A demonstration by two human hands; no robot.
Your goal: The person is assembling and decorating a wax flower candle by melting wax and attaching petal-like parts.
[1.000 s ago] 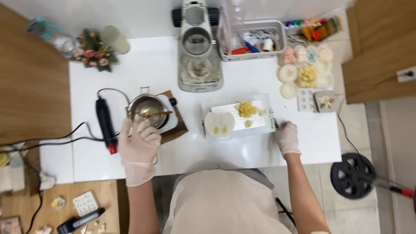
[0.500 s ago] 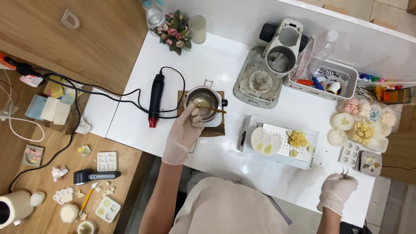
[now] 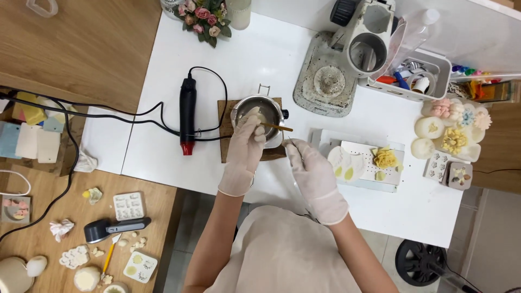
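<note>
Two gloved hands work over a white counter (image 3: 282,59), seen from above. The left hand (image 3: 245,154) has its grip closed around a thin wooden stick (image 3: 275,127), whose tip reaches into a small metal pot (image 3: 259,111). That pot sits directly under the grip, on a dark wooden board (image 3: 225,138). The right hand (image 3: 312,173) hovers just beside the left, near the pot's rim; its fingers curl loosely and I cannot tell whether they hold anything.

Left of the grip lies a black heat gun (image 3: 188,114) with a red nozzle, its cord looping round the board. Right of the hands, a pale rectangular tray (image 3: 363,182) carries a yellow flower shape (image 3: 386,158) and two oval pieces. Beyond the pot stands a grey machine (image 3: 347,59). Farther right, a white tub (image 3: 415,81) holds small tools, and pastel flower-shaped pieces (image 3: 453,127) cluster near the counter's edge. A bunch of pink flowers (image 3: 199,13) sits at the far side.
</note>
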